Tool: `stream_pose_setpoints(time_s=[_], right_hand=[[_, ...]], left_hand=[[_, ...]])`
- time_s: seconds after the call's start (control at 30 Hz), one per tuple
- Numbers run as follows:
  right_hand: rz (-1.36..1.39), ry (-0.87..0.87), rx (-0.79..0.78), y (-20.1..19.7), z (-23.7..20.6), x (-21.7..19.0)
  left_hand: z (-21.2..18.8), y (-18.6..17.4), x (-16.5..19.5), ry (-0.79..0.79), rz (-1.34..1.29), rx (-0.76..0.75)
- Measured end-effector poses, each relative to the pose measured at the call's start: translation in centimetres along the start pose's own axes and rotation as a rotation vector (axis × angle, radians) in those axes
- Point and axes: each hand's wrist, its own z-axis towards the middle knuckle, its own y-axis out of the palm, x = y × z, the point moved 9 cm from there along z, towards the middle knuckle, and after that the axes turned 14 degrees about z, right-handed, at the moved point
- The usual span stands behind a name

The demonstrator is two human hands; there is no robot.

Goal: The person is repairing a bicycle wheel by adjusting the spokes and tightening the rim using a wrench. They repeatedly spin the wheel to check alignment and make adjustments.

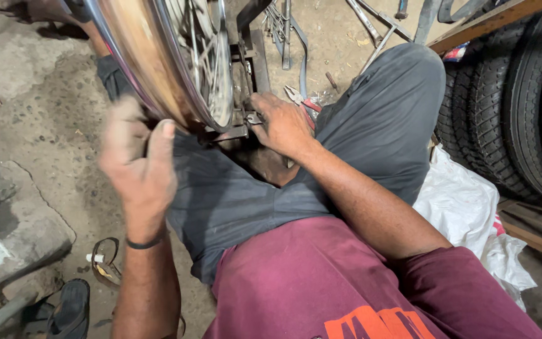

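Observation:
A shiny spoked wheel rim [158, 56] stands upright in a dark metal stand [249, 56] in front of me. My left hand [136, 160] is blurred, its thumb and fingers against the rim's lower edge. My right hand [280, 125] rests at the foot of the stand, fingers closed around a small metal part [253, 118] there. Red-handled pliers [301, 100] lie on the ground just past my right hand. My legs in grey trousers [371, 132] are folded under both arms.
Several black tyres [522, 107] are stacked on a wooden rack at the right. White sacking [465, 207] lies beside my right knee. Metal rods and tools [371, 28] lie on the dirt floor ahead. Stone slabs [7, 220] and a sandal [70, 311] sit at left.

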Motion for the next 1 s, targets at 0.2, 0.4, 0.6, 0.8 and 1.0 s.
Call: stream_pose_setpoints(time_s=[0.2,0.4,0.6,0.8,1.0], right_hand=[[0.005,-0.014,-0.005,0.0,0.2,-0.3],[0.016,-0.062,0.019,-0.2,0.1,-0.6],[0.01,-0.036,0.009,-0.2,0.1,-0.5],[0.026,-0.057,0.015,-0.5,0.3,-1.2],[0.027,0.021,-0.035,-0.2,0.4,-0.5]], left_hand=[[0.3,-0.5,0.8,-0.024,0.174,0.107],[-1.4,0.6,-0.5,0.017,0.17,0.042],[-1.7,0.8,-0.9,0.004,0.282,0.048],[-1.6,0.9,-0.9,0.019,0.336,0.049],[-1.8,1.1,-1.5,0.017,0.312,0.045]])
